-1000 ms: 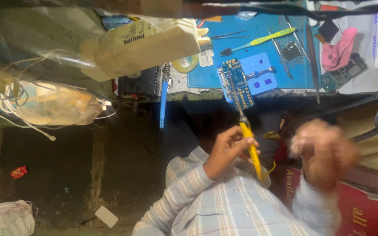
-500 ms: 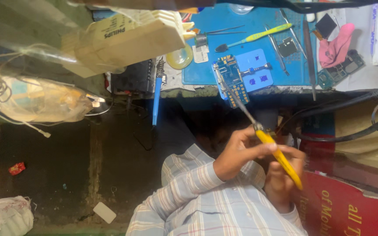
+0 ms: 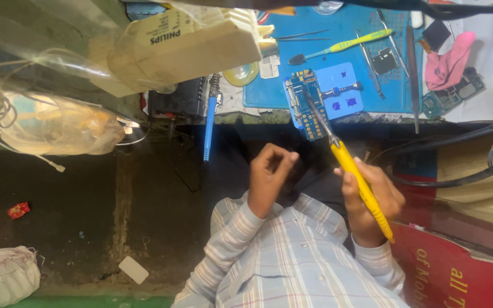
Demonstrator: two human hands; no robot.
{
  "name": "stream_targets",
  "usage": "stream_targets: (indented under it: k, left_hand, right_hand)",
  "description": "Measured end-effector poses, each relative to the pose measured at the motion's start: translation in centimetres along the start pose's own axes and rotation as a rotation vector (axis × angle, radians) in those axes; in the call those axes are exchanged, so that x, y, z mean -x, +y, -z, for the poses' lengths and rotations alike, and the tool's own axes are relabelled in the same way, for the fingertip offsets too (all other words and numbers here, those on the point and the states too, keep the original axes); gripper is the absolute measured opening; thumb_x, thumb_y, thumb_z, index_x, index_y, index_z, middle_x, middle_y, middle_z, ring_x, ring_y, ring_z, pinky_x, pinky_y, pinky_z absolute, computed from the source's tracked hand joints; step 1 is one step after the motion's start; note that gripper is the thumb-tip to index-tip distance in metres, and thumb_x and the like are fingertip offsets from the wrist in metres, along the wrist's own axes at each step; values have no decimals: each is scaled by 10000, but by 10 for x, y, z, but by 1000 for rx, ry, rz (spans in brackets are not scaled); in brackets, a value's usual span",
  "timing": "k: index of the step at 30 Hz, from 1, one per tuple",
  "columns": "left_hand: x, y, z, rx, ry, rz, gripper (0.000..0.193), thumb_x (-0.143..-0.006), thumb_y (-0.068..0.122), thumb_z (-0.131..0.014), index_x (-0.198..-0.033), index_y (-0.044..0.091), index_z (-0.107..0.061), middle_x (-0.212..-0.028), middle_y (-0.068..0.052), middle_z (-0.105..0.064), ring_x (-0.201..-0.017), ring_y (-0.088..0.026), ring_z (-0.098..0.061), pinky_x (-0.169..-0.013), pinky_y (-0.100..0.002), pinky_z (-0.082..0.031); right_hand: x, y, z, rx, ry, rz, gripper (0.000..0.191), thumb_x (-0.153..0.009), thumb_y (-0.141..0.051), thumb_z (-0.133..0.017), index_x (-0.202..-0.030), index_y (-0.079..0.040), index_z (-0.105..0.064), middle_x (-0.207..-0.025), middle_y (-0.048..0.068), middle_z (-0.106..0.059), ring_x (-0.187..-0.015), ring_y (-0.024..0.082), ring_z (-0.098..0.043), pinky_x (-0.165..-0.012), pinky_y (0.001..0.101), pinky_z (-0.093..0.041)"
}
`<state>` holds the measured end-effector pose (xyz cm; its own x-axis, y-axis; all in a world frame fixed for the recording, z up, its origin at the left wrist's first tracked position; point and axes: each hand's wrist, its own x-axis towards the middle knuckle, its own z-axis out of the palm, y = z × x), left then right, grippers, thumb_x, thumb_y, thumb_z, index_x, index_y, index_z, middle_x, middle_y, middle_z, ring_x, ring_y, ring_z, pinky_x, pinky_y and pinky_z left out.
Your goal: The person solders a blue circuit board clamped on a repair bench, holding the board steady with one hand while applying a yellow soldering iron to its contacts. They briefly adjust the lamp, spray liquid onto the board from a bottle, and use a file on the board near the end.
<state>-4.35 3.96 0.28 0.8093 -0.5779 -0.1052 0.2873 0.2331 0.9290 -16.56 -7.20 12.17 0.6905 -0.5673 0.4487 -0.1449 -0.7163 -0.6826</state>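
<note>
My right hand (image 3: 369, 199) grips a yellow-handled screwdriver (image 3: 360, 185). Its metal tip rests on a small blue circuit board (image 3: 303, 102) with gold pads, which lies at the near edge of a blue work mat (image 3: 338, 51). To the left, below the board, my left hand (image 3: 269, 178) is off the tool, its fingers curled and thumb against the fingertips. Nothing shows in it. Both sleeves are striped plaid.
On the mat lie a blue stencil plate (image 3: 346, 97), a yellow-green brush (image 3: 343, 44), tweezers (image 3: 366, 57) and small phone parts. A pink cloth (image 3: 452, 57) is at the right. A blue soldering iron (image 3: 209, 128), a cream box (image 3: 184, 45), black cables (image 3: 469, 171) and a red book (image 3: 457, 274) surround me.
The screwdriver passed from my left hand to my right hand. My left hand let go and moved left. The tip now sits on the circuit board.
</note>
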Motion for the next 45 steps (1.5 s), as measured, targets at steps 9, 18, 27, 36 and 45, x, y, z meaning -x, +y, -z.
stream_targets:
  k: [9, 18, 27, 36, 45]
  left_hand:
    - [-1, -21, 22, 80, 34, 68, 126, -1009, 119, -689, -1046, 0, -669, -948, -13, -676, -862, -60, -620, -765, -225, -519]
    - [1, -33, 43, 76, 100, 88, 139, -1020, 136, -671, -1048, 1, -673, -976, -43, -708, -896, -90, -662, -789, -253, -557]
    - [2, -35, 47, 70, 112, 90, 156, -1022, 154, -662, -1051, 2, -683, -985, -50, -717, -922, -99, -675, -788, -255, -558]
    - [2, -32, 48, 67, 136, 86, 183, -1017, 172, -658, -1064, 1, -705, -1011, -59, -740, -945, -110, -692, -793, -259, -554]
    - [2, -32, 56, 33, 188, 100, 193, -1016, 179, -657, -1064, -1, -708, -1021, -64, -748, -955, -112, -698, -794, -255, -550]
  right_hand:
    - [-25, -25, 13, -9, -115, -30, 256, -1029, -69, -670, -1230, 86, -638, -1002, 171, -719, -909, 237, -745, -806, 306, -564]
    - [-29, -31, 17, 44, -124, -60, 234, -1031, -74, -685, -1208, 77, -656, -974, 157, -726, -882, 231, -735, -813, 311, -561]
    - [-27, -33, 18, 36, -152, -24, 255, -1010, -84, -688, -1196, 85, -646, -953, 160, -710, -860, 216, -736, -778, 299, -558]
    - [-38, -41, 18, 113, -178, 18, 229, -985, -93, -721, -1148, 59, -670, -939, 169, -703, -807, 249, -706, -743, 329, -532]
    - [-46, -54, 21, 174, -203, -4, 230, -965, -106, -738, -1126, 51, -688, -924, 179, -698, -793, 269, -701, -742, 348, -528]
